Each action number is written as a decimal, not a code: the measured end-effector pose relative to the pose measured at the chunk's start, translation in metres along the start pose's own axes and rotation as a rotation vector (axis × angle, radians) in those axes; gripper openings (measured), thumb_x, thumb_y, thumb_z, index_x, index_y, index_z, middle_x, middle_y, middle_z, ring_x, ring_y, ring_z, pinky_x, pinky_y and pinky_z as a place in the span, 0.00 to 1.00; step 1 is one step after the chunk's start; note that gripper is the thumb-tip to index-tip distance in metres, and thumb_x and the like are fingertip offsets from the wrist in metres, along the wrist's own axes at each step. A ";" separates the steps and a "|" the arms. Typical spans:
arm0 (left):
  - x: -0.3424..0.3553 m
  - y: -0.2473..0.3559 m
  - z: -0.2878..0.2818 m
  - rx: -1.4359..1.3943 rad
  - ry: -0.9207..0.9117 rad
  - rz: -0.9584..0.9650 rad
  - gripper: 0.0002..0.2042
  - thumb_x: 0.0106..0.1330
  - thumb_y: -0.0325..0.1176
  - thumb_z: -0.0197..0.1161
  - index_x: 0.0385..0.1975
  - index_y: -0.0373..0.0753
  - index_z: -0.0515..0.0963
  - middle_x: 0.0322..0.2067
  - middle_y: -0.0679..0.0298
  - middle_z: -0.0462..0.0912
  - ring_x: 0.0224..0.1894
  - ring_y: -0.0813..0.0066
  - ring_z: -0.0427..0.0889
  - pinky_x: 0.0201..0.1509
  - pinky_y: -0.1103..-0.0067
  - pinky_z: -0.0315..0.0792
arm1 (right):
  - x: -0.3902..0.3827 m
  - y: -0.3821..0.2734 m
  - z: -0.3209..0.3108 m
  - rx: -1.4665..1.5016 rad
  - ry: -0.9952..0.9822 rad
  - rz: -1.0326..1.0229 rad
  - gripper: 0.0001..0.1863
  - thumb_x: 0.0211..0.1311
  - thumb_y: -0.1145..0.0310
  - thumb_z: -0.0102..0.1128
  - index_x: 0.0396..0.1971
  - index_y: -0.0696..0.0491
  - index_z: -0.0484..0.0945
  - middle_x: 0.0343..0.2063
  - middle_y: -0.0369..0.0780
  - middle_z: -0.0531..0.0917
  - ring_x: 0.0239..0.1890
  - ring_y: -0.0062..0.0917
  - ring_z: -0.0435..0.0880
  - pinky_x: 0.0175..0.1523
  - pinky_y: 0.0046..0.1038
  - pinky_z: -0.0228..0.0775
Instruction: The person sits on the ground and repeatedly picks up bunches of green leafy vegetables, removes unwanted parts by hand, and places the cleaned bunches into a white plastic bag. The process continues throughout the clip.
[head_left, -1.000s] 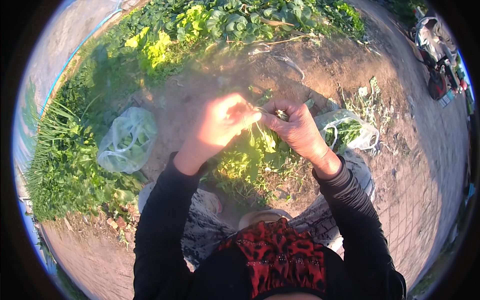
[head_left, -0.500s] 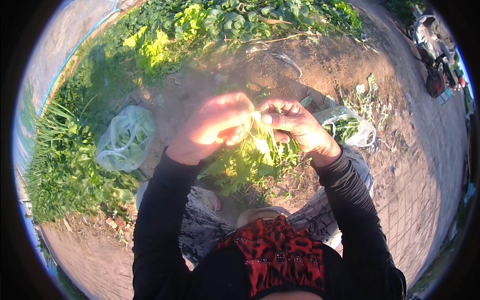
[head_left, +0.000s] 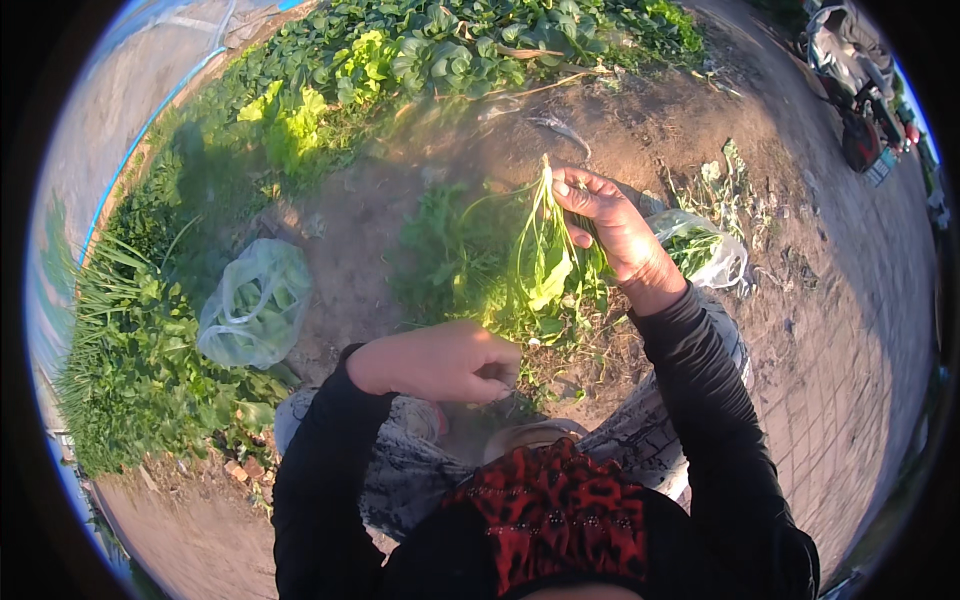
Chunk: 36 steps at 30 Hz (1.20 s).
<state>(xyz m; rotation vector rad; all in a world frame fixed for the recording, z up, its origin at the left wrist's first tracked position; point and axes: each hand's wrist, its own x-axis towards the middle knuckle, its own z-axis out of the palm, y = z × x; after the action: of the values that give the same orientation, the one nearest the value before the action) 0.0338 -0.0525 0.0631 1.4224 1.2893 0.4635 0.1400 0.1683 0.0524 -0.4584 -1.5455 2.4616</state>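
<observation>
In my right hand (head_left: 618,232) is a small bunch of leafy greens (head_left: 548,262), pinched near the root end between thumb and fingers. Its pale stems point up and the leaves hang down, partly sunlit. Lower and closer to my body, my left hand (head_left: 450,362) is curled closed, apart from the bunch. Whatever its fingers may hold is hidden. Beyond and beneath the hands, more feathery greens (head_left: 435,245) lie or grow on the soil, blurred in part.
A clear plastic bag of greens (head_left: 255,305) sits on the left, another plastic bag with greens (head_left: 705,248) on the right. Leafy vegetable rows (head_left: 470,50) grow along the far side. Paving (head_left: 830,400) runs at right, with a parked vehicle (head_left: 860,90) far right.
My hands have separated. The left one has come down toward my body, away from the greens, while the right keeps the bunch raised and has shifted slightly to the right.
</observation>
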 end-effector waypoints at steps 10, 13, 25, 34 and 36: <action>0.004 -0.002 -0.018 -0.009 0.867 0.078 0.04 0.66 0.27 0.57 0.34 0.35 0.78 0.27 0.69 0.78 0.29 0.83 0.75 0.33 0.83 0.69 | 0.001 0.008 0.005 -0.076 0.036 0.057 0.12 0.65 0.64 0.59 0.43 0.55 0.78 0.29 0.29 0.78 0.21 0.08 0.66 0.25 0.13 0.56; 0.018 -0.003 -0.026 -0.028 1.032 0.172 0.02 0.65 0.27 0.60 0.32 0.36 0.76 0.23 0.70 0.75 0.22 0.87 0.70 0.26 0.86 0.65 | 0.001 0.016 0.011 -0.083 -0.028 0.073 0.11 0.64 0.63 0.61 0.39 0.54 0.79 0.28 0.29 0.78 0.20 0.09 0.66 0.24 0.14 0.56; 0.024 -0.005 -0.031 0.042 1.103 0.124 0.03 0.63 0.27 0.63 0.32 0.37 0.77 0.27 0.71 0.78 0.30 0.88 0.75 0.34 0.85 0.70 | -0.005 0.024 0.013 -0.191 -0.117 0.100 0.11 0.63 0.61 0.63 0.36 0.54 0.80 0.21 0.27 0.72 0.18 0.10 0.64 0.23 0.15 0.55; 0.019 -0.012 -0.039 0.055 1.063 0.071 0.03 0.60 0.29 0.62 0.29 0.37 0.76 0.21 0.65 0.77 0.23 0.79 0.74 0.29 0.79 0.69 | -0.009 0.023 0.013 -0.154 -0.147 0.132 0.12 0.63 0.62 0.62 0.39 0.55 0.79 0.23 0.28 0.73 0.17 0.10 0.63 0.22 0.15 0.55; 0.015 -0.014 -0.041 0.323 1.198 -0.020 0.04 0.60 0.30 0.61 0.28 0.38 0.76 0.21 0.63 0.77 0.21 0.75 0.75 0.27 0.77 0.69 | -0.009 0.022 0.013 -0.153 -0.119 0.178 0.13 0.62 0.63 0.61 0.41 0.56 0.78 0.22 0.30 0.74 0.16 0.11 0.63 0.21 0.15 0.56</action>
<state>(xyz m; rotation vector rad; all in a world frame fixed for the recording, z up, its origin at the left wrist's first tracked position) -0.0023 -0.0240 0.0585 1.3900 2.3946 1.2433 0.1439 0.1447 0.0392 -0.5032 -1.8236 2.5538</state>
